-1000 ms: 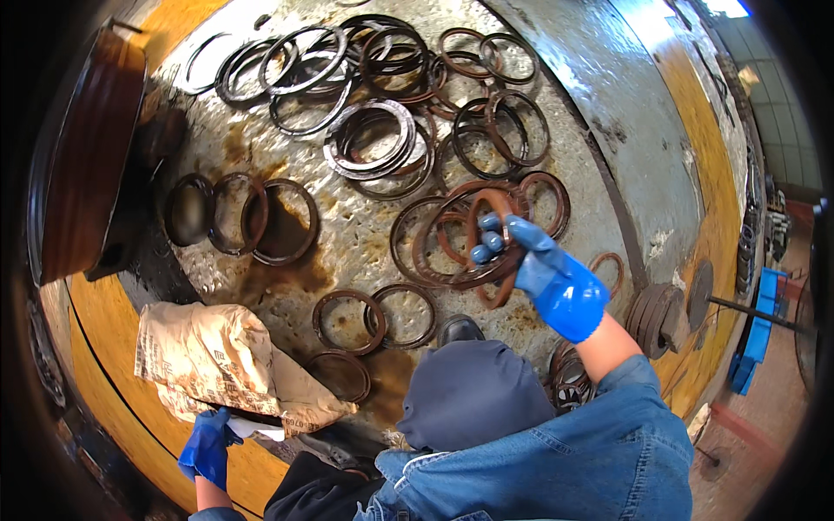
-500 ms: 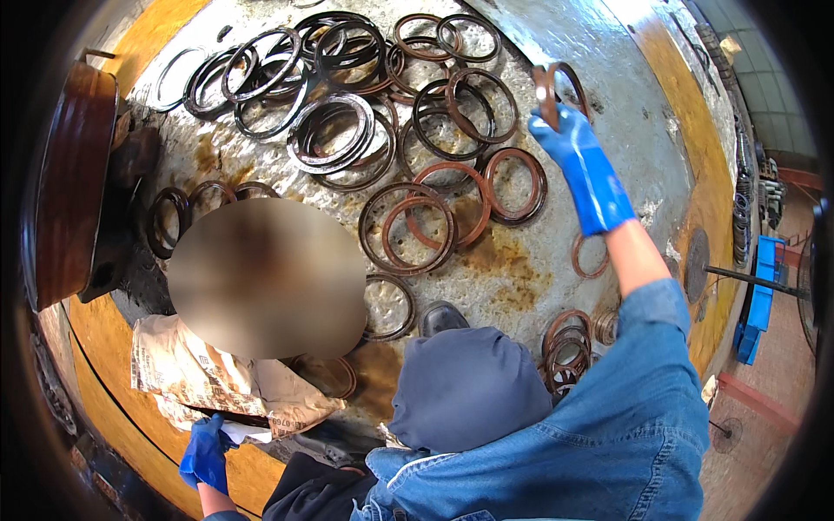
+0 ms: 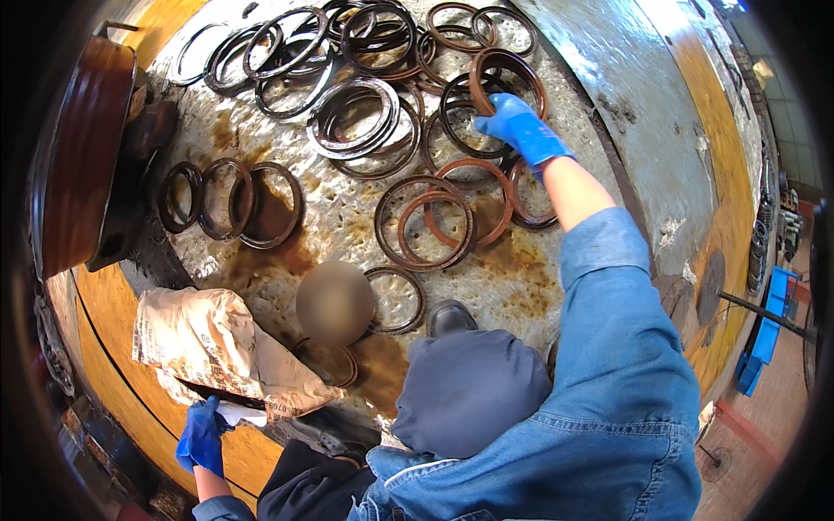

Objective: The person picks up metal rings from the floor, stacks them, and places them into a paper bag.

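Right grip moved left, brown ring held, facing up

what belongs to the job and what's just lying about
Seemingly in use:
brown round ring in blue-gloved right hand
tan paper sack at blue-gloved left hand
other dark rings

Likely just lying about:
blue rectangular bin
dark round disc

You wear blue gloves, a blue denim jacket with pale seam stitching and a turned-back right cuff, dark blue-grey cloth at lower centre, and a dark shoe just above it.
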{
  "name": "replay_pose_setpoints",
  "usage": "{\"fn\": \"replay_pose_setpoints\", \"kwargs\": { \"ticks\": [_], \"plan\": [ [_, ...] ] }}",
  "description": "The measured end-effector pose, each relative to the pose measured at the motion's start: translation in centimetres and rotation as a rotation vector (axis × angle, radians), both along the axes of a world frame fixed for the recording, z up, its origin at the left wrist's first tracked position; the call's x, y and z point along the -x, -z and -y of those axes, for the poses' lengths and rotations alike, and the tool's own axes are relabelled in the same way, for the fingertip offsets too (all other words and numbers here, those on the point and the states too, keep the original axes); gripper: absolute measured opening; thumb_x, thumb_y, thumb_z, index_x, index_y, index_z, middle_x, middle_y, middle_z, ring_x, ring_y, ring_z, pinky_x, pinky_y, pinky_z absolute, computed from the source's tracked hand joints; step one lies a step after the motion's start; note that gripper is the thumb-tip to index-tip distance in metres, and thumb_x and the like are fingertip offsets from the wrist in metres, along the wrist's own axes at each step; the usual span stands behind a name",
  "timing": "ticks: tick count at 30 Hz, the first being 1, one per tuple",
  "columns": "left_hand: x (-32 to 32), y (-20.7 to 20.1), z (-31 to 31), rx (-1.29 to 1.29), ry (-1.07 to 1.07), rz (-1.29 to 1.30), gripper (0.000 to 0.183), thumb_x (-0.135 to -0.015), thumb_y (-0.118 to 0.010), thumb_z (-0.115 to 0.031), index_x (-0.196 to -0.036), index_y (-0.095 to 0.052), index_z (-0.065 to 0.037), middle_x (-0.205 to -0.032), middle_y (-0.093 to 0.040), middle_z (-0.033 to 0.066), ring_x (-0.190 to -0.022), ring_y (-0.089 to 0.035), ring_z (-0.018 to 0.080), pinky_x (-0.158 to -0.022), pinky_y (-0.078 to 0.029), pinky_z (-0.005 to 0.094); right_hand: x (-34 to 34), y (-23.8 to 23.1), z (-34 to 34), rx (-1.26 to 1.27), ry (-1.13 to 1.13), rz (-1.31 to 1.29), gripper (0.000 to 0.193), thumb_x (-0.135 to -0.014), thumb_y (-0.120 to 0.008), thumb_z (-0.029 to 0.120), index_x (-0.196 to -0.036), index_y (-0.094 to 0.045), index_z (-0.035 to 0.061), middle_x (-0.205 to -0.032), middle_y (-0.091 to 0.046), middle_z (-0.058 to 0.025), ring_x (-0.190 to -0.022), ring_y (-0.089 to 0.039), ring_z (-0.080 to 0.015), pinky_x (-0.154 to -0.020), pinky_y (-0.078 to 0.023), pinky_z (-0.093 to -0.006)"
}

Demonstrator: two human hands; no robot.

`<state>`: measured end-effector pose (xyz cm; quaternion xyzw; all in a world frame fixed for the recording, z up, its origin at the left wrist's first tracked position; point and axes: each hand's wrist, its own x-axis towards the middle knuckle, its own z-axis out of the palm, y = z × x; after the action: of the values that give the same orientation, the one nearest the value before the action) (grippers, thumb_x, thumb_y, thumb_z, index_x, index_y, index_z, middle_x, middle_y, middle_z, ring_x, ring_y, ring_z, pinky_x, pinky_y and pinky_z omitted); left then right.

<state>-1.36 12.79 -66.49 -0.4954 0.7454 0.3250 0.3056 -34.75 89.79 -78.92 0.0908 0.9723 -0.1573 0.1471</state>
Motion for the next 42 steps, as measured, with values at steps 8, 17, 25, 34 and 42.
{"fn": "replay_pose_setpoints", "kwargs": {
  "ticks": [8,17,25,34,42],
  "plan": [
    [-0.3,-0.1,0.0,0.029,-0.019,0.028,0.036,-0.097,-0.06,-0.027,-0.086,-0.061,0.007,-0.059,-0.062,0.0191,-0.039,-0.055,0.0272,-0.035,-0.039,0.036,-0.4,-7.7,-3.0,0.931,0.55,-0.035,0.033,-0.078,-0.08,0.007,-0.11,-0.074,0.0121,-0.097,-0.073,-0.0056,-0.091,-0.068,-0.0174,-0.085,-0.053,-0.0339],
    [0.2,0.6,-0.6,-0.002,-0.045,-0.038,0.028,-0.095,-0.062,-0.024,-0.083,-0.057,0.001,-0.06,-0.061,0.0168,-0.04,-0.055,0.025,-0.036,-0.04,0.0345,-3.4,-3.8,7.9,-0.093,-0.047,0.104,0.061,-0.083,-0.072,0.052,-0.125,-0.065,0.0096,-0.114,-0.071,-0.0196,-0.106,-0.068,-0.0355,-0.095,-0.052,-0.0423],
    [-0.8,0.4,-0.7,0.057,-0.081,-0.079,0.034,-0.092,-0.066,-0.027,-0.081,-0.059,0.004,-0.06,-0.062,0.0191,-0.039,-0.055,0.0264,-0.037,-0.04,0.0364,-3.3,2.8,8.4,-0.173,-0.003,-0.081,0.039,-0.081,-0.074,0.036,-0.108,-0.069,0.0082,-0.106,-0.071,-0.0187,-0.102,-0.068,-0.0374,-0.09,-0.053,-0.048],
    [-0.2,-0.5,-1.8,-0.157,-0.187,-0.295,0.039,-0.097,-0.065,-0.034,-0.085,-0.063,0.003,-0.067,-0.068,0.0166,-0.047,-0.064,0.0246,-0.042,-0.048,0.0337,-3.0,-14.0,8.5,1.179,0.431,-0.016,0.031,-0.086,-0.076,0.01,-0.115,-0.067,0.0024,-0.103,-0.071,-0.0113,-0.093,-0.069,-0.0183,-0.081,-0.055,-0.0321],
    [12.0,-9.9,-11.9,0.091,0.154,-0.563,0.037,-0.097,-0.062,-0.034,-0.101,-0.067,0.003,-0.077,-0.071,0.0113,-0.062,-0.066,0.0176,-0.058,-0.052,0.0295,-6.7,-13.0,20.1,1.596,0.4,0.458,0.034,-0.089,-0.071,0.001,-0.122,-0.062,0.0011,-0.107,-0.071,-0.0139,-0.096,-0.071,-0.0265,-0.089,-0.061,-0.0402]
  ]
}}
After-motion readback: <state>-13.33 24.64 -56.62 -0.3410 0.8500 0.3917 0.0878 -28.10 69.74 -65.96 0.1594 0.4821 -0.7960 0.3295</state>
